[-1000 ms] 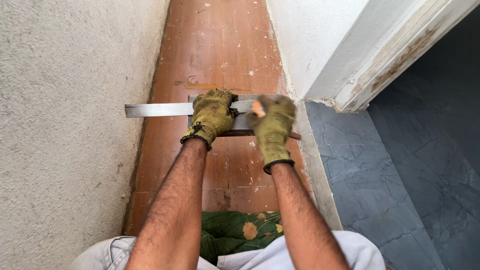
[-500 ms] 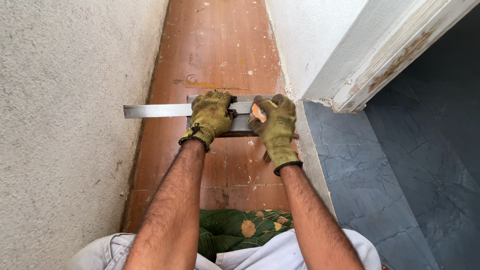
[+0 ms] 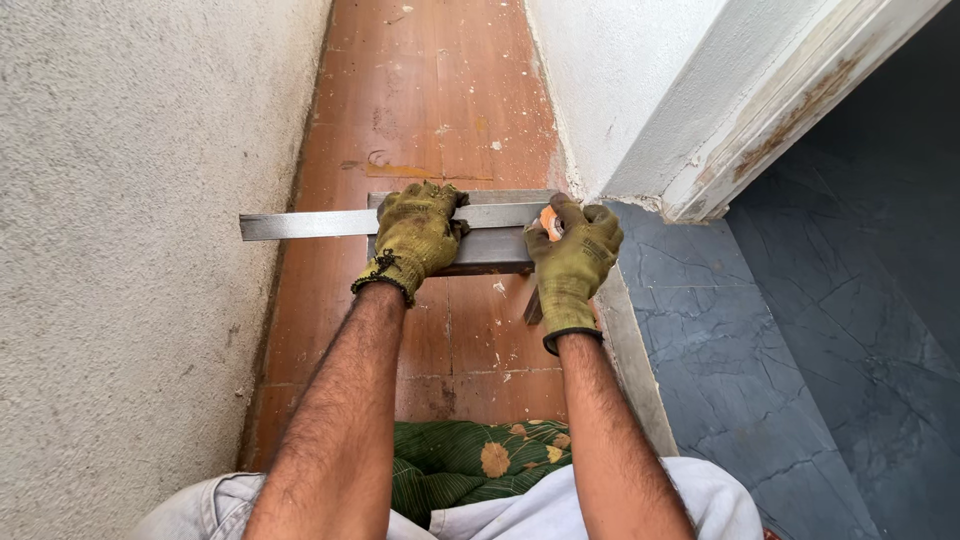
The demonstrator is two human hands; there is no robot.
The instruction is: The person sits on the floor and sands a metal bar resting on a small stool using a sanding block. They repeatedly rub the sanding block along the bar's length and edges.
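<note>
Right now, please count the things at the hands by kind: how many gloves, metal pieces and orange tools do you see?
Olive work gloves: 2, on the left hand and the right hand
Flat metal pieces: 2, a long strip lying across a wider bar
Orange tools: 1, a small orange item in the right hand
Total: 5

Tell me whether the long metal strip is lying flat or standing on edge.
Flat. The metal strip shows its broad face upward, lying across the grey block, with the left hand pressed on top of it.

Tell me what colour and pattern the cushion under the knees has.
The cushion is dark green with lighter green stripes and tan leaf shapes, seen in the head view.
</note>
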